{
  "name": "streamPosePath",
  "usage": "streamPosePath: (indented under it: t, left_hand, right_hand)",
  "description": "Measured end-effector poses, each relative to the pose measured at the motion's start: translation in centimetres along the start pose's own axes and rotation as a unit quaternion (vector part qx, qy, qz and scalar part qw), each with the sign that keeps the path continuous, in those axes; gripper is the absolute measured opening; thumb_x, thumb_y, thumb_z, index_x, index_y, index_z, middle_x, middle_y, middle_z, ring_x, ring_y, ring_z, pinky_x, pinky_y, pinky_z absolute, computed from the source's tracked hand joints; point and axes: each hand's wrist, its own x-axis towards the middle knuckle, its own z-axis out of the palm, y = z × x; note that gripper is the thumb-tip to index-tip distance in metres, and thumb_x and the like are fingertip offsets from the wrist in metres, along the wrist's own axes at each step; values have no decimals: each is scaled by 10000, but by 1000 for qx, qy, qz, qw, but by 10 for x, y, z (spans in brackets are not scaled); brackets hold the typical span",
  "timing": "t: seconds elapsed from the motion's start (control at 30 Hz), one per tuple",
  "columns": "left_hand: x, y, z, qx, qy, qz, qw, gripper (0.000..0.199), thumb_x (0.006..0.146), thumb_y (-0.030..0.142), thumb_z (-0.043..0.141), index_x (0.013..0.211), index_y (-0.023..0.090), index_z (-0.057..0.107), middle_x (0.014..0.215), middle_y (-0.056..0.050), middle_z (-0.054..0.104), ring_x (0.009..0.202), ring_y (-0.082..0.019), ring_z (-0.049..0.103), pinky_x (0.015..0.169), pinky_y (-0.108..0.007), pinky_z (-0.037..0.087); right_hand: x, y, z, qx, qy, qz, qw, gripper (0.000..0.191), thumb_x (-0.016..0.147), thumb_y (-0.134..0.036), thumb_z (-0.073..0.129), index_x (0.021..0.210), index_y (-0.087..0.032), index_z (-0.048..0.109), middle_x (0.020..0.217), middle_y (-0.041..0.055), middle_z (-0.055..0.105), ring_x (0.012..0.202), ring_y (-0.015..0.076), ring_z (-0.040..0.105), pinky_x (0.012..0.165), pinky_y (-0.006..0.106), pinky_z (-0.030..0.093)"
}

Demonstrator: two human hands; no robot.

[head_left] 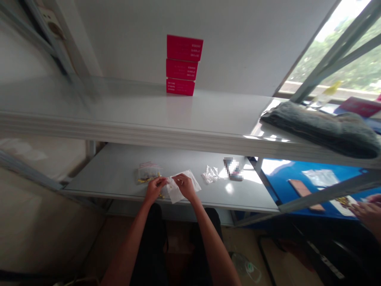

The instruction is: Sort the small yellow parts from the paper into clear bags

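Over the lower grey shelf, my left hand (155, 187) is closed in a pinch at the left edge of a small thin plastic bag (170, 185). My right hand (185, 186) pinches the same bag from the right, its fingertips close to the left ones. Beneath both hands lies a white sheet (177, 194). A clear plastic container (145, 172) with small brass-coloured pieces stands just beyond my left hand. More brass-coloured pieces (161, 195) lie beside that hand, partly hidden by it. Whatever the bag holds is too small to make out.
Crumpled clear bags (210, 174) and a blurred-out item (233, 169) lie to the right. Above runs an upper shelf (133, 107) with stacked red boxes (182, 68) and a dark folded cloth (321, 126). A co-worker's hand (369, 210) is at a blue table (276, 174).
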Motion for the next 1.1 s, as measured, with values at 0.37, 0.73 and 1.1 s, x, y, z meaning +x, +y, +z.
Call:
streamPosePath:
  t: [0.37,0.73,1.1]
  left_hand:
    - [1,5,0,-35,23,-8,999,431,759,547,728,942,158,705,903,-101,773,872,-255,726,842,-363,551]
    - [1,-1,0,-13,1,-1,1000,380,754,527,731,919,185,715,931,-89,772,913,-264,719,861,-365,546]
    - [1,-2,0,-11,17,10,1000,365,757,514,739,913,184,719,934,-76,762,917,-248,704,848,-340,538]
  right_hand:
    - [4,2,12,-242,-3,58,968,181,923,-159,592,910,-219,761,1052,99,671,1042,241,559,812,302,462]
    - [3,-3,9,54,59,36,996,180,898,-313,633,856,-190,757,865,50,715,654,142,581,609,247,451]
    - [-1,-15,6,115,-24,22,993,179,905,-286,620,976,-222,771,952,50,768,741,171,680,641,247,521]
